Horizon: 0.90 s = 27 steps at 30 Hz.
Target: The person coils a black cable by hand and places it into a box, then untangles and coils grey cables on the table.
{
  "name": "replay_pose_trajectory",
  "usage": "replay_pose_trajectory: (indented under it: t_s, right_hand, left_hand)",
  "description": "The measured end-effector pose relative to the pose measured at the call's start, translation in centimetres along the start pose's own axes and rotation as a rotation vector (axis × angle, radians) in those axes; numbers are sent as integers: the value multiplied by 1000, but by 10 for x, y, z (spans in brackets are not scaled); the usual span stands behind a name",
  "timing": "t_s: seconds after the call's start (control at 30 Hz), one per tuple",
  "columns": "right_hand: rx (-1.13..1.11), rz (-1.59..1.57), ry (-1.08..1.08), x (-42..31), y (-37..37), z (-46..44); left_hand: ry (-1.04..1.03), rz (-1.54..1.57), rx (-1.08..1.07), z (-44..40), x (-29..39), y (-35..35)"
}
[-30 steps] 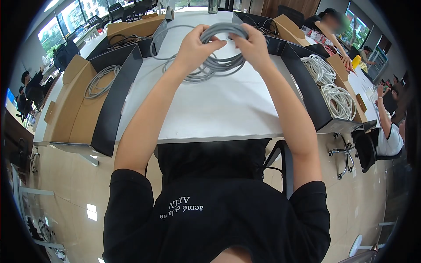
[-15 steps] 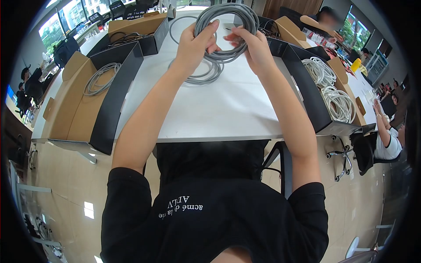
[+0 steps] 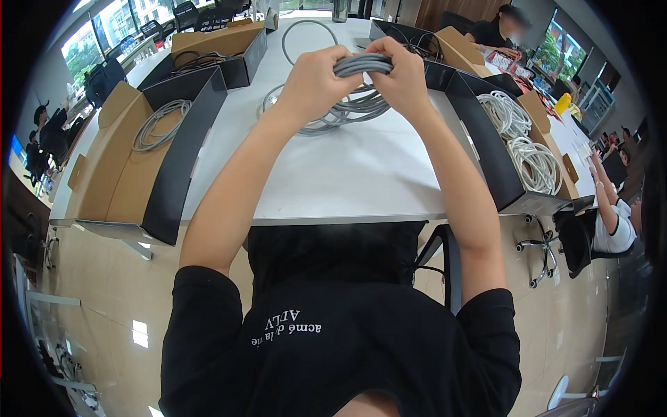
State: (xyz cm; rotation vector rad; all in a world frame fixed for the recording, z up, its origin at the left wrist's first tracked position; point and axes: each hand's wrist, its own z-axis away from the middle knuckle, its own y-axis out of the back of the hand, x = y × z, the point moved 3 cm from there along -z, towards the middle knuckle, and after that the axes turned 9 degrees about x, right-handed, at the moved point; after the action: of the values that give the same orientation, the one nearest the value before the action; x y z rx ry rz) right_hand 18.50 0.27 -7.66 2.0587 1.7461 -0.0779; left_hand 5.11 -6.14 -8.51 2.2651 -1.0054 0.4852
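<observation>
A coil of grey cable (image 3: 363, 64) is held up between my two hands over the white table (image 3: 347, 177). My left hand (image 3: 316, 80) is closed round the coil's left side, and my right hand (image 3: 403, 75) grips its right side. The coil's lower loops hang just above the tabletop. More loops of grey cable (image 3: 321, 128) lie on the table under and left of it, and one loop arches up behind my left hand.
An open box (image 3: 167, 187) on the left holds a grey cable coil (image 3: 161, 126). The right box (image 3: 486, 149) holds white cable coils (image 3: 533, 163). Boxes with dark cables (image 3: 246, 64) stand behind. People (image 3: 504, 35) sit farther right.
The coil was raised and facing me half a second ago; now it is lower and tilted flatter. Both hands have kept hold of it, with their fingers moved nearer its top.
</observation>
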Motion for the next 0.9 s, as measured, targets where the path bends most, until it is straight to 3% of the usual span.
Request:
replay_pose_trajectory:
  t_s: [0.17,0.27,0.4,0.67,0.9]
  right_hand:
    - [210,-181,-69,13,-1,-3]
    - [277,-514,-415,21,4,-5]
    - [311,-905,-563,11,5,-4]
    - [228,-1030,-655,0,-9,3]
    - [170,-1075,-655,0,-18,8]
  left_hand:
    - [1,300,171,-4,-4,2]
    - [72,473,205,-6,-11,-1]
    - [131,662,150,-2,-8,-8]
    - [136,780,226,-3,-12,-3]
    - [154,817,477,0,-7,-3]
